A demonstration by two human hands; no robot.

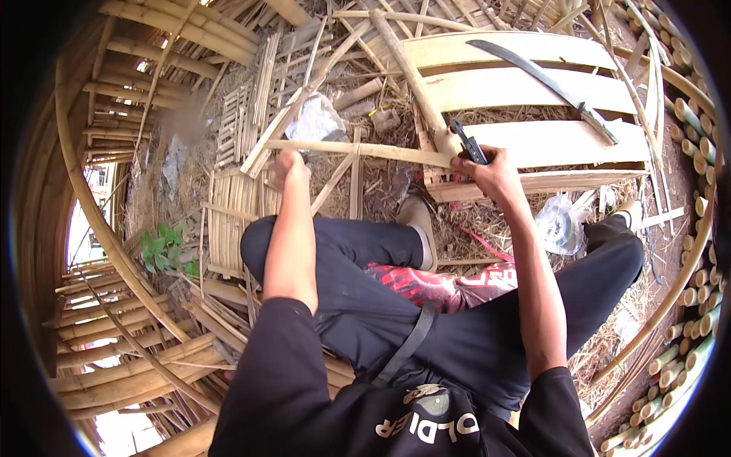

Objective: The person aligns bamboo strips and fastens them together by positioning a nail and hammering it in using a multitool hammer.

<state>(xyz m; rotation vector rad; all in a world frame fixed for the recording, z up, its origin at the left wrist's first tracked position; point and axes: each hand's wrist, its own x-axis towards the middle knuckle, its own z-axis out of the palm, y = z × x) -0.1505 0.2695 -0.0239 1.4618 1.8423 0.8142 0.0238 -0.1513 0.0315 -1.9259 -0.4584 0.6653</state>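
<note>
A flat bamboo strip (373,150) stretches between my two hands, above the littered ground. My left hand (291,166) is closed at its left end, slightly smeared by motion. At the other end, my right hand (493,174) is closed around a slim black tool (470,143) whose exact kind I cannot make out. The strip's right end meets the fingers of that hand, beside a round bamboo pole (415,84). Just beyond stands a slatted wooden crate (525,87), with a long curved machete (537,76) lying across its slats.
Cut bamboo pieces (228,183) and slatted bamboo panels (175,30) lie left. A clear plastic bag (562,225) sits near my right knee, and a red patterned cloth (426,286) between my legs. Stacked bamboo poles (689,289) line the right edge. A green plant (161,247) grows at left.
</note>
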